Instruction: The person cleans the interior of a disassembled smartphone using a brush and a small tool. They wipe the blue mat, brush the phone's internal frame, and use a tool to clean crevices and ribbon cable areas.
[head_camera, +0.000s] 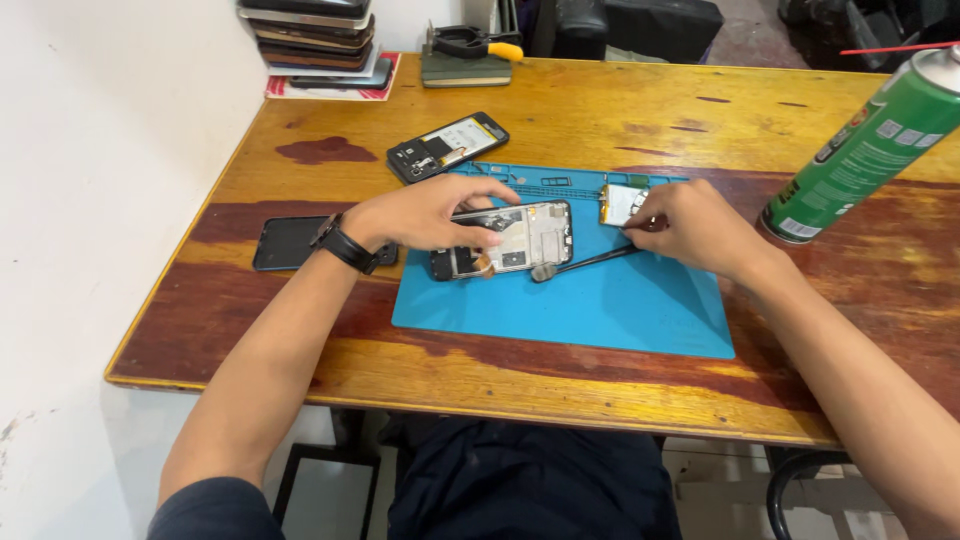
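Worn wooden tabletop (600, 110), stained dark in patches, white wall along its left edge. Blue work mat (600, 310) laid near the front edge, centre.

Left hand (430, 212), dark watch at the wrist, fingers curled down over the opened phone (515, 238), pressing it flat to the mat's upper left part. Phone back off, boards and frame exposed.

Right hand (695, 228) closed in a pinch on a thin dark tool (585, 262); tool lying slantwise on the mat, rounded end just beside the phone's lower right corner. Small pale battery (620, 203) at the mat's top edge, touching the right fingertips.

Second opened phone (447, 146) beyond the mat, toward the back left. Black screen panel (290, 243) off the mat's left side, near the left edge, partly under the wrist. Green spray can (865, 145) tilted near the right edge. Stack of phones (315, 35) in the back left corner; pliers with yellow grip (475, 42) beside it at the back edge.
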